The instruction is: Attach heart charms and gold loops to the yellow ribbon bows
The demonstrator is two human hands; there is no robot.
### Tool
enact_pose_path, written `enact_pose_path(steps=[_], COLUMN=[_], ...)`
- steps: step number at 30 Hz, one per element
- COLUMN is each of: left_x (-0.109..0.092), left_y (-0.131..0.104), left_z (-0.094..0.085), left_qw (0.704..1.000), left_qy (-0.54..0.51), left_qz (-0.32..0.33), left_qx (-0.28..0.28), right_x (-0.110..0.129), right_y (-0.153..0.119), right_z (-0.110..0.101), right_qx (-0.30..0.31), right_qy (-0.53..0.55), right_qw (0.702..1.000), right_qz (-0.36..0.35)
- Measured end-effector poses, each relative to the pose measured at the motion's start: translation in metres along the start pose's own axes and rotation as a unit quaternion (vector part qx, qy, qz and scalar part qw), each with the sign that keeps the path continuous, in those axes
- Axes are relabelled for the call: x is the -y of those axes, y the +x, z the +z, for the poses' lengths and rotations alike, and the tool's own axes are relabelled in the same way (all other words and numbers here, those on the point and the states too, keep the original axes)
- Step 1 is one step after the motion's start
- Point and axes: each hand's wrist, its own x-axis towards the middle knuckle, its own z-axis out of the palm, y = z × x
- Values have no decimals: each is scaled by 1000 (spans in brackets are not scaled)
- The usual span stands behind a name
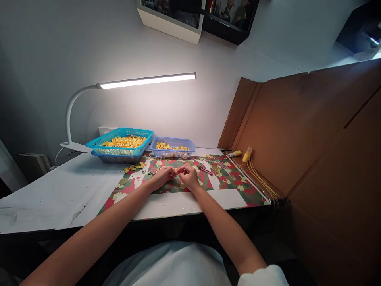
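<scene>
My left hand (162, 176) and my right hand (189, 176) meet above the patterned red-and-green sheet (232, 179), fingertips pinched close together. Whatever lies between the fingers is too small to make out. Just left of my left hand sit several small shiny silver pieces (143, 171), and beyond them some loose yellow pieces (135, 167). To the right of my right hand, a pair of red-handled pliers (205, 171) rests on the sheet. Fine gold-coloured bits (218, 170) are scattered past the pliers.
A teal basket (119, 151) of yellow pieces stands stacked on a blue one at the back left. Beside it is a purple basket (172, 152). A lit lamp (149, 81) reaches overhead. Cardboard (303, 131) walls the right side, near yellow cords (262, 180).
</scene>
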Motion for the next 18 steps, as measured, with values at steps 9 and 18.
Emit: enact_pose_path(steps=[9, 18], left_x=[2, -1], left_y=[1, 0], left_z=[-2, -5], left_qw=[1000, 1000], left_qy=[-8, 17], left_qz=[-4, -6], left_qx=[0, -2], right_x=[2, -2], right_y=[-1, 4], right_z=[-1, -13], right_qx=[18, -20], right_qy=[-10, -1], right_qw=[1000, 999], right_qz=[-21, 44])
